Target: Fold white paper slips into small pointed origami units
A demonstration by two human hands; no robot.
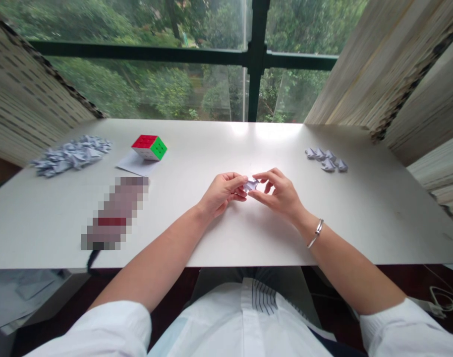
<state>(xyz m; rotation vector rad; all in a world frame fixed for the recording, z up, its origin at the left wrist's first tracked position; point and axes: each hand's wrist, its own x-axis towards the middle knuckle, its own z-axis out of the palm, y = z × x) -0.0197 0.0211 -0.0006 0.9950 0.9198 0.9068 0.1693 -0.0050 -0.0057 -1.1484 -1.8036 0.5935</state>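
Over the middle of the white table, a small folded paper piece (251, 185) is held between my two hands. My left hand (225, 192) pinches its left side between thumb and fingers. On the other side, the thumb and forefinger of my right hand (276, 192) close around its right edge. A few similar folded paper pieces (328, 159) form a small cluster at the back right. A larger heap of folded paper pieces (76, 154) lies at the far left.
A Rubik's cube (149, 148) rests on a sheet of white paper (132, 164) at the back left. Nearer me lies a blurred-out long object (117, 213) with a dark strap. Curtains (364, 64) and a window stand behind the table (378, 223).
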